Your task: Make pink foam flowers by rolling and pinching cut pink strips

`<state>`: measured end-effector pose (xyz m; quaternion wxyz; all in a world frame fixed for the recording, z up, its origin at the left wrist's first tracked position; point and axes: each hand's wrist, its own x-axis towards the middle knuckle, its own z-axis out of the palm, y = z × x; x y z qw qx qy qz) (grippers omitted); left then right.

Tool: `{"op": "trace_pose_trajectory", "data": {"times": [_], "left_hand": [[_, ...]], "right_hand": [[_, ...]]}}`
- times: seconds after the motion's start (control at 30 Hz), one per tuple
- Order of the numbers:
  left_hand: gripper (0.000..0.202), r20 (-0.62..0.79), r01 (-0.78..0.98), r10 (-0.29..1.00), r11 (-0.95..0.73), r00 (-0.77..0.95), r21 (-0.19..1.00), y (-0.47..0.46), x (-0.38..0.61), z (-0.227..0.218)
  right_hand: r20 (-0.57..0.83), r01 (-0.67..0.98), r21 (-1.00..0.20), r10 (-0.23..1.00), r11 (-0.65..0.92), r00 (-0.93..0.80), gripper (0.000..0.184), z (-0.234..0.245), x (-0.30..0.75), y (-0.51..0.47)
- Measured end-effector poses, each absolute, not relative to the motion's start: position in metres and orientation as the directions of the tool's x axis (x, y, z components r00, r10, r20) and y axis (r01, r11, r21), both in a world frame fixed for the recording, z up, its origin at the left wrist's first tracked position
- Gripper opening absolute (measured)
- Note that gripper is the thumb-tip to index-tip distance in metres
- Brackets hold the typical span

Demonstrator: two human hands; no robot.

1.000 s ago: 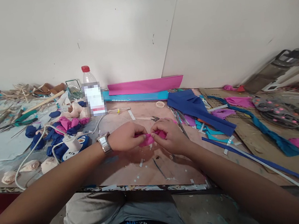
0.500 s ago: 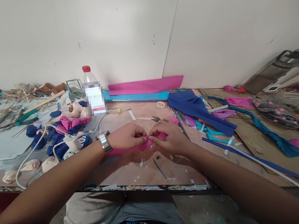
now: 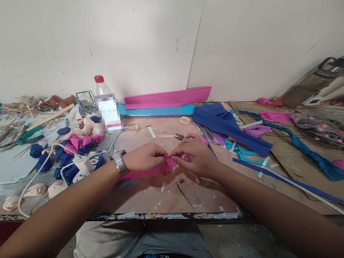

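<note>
Both hands are on the pink strip (image 3: pixel 170 162), which sits right of the bottle (image 3: pixel 103 89) and nearer me. My left hand (image 3: pixel 146 157): fingers curled, thumb and index pinching the strip. My right hand (image 3: pixel 196 155): thumb and index pinching it too, other fingers bent. Fingertips of the 2 are just beside each other. More strip shows along the near side of my left hand. Watch (image 3: pixel 120 163) on my left wrist.

Right of the bottle, at the wall: pink sheet (image 3: pixel 168 99) behind a light blue strip (image 3: pixel 160 111). Farther right of it: dark blue cloth (image 3: pixel 216 116), then cardboard (image 3: pixel 284 148) with a teal strip (image 3: pixel 304 151) on it. Right of the bottle, slightly nearer me: pale ring (image 3: pixel 185 120), plus a dark tool tip (image 3: pixel 178 136) behind my right hand.

Left of the bottle: green-handled pliers (image 3: pixel 30 135). Left and nearer me: blue bundles (image 3: pixel 43 163), pink bundles (image 3: pixel 80 140), white cable (image 3: pixel 29 191), 3 cream rolls (image 3: pixel 36 189).
</note>
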<state>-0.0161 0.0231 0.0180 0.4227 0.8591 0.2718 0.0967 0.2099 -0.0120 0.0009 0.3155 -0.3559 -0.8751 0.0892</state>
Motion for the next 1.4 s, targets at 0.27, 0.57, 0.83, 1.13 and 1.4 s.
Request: {"op": "trace_pose_trajectory", "data": {"times": [0.27, 0.57, 0.83, 1.13, 1.4], "left_hand": [[0.033, -0.066, 0.326, 0.537, -0.407, 0.841, 0.853, 0.027, -0.017, 0.020], [0.036, -0.035, 0.348, 0.562, -0.460, 0.826, 0.817, 0.024, -0.016, 0.021], [0.031, 0.071, 0.449, 0.644, -0.604, 0.762, 0.659, 0.017, -0.012, 0.021], [0.032, 0.123, 0.678, 0.705, -0.707, 0.699, 0.201, 0.006, -0.004, 0.017], [0.035, 0.135, 0.665, 0.669, -0.742, 0.731, 0.078, 0.004, -0.002, 0.018]], "right_hand": [[0.534, 0.535, -0.321, 0.615, 0.782, -0.580, 0.013, 0.006, 0.209, -0.015], [0.540, 0.574, -0.306, 0.635, 0.760, -0.552, 0.009, 0.005, 0.209, -0.014], [0.517, 0.612, -0.379, 0.707, 0.694, -0.482, 0.010, -0.002, 0.209, -0.012], [0.419, 0.614, -0.481, 0.779, 0.626, -0.467, 0.015, -0.005, 0.210, -0.009], [0.370, 0.611, -0.510, 0.795, 0.606, -0.480, 0.014, -0.002, 0.207, -0.012]]}}
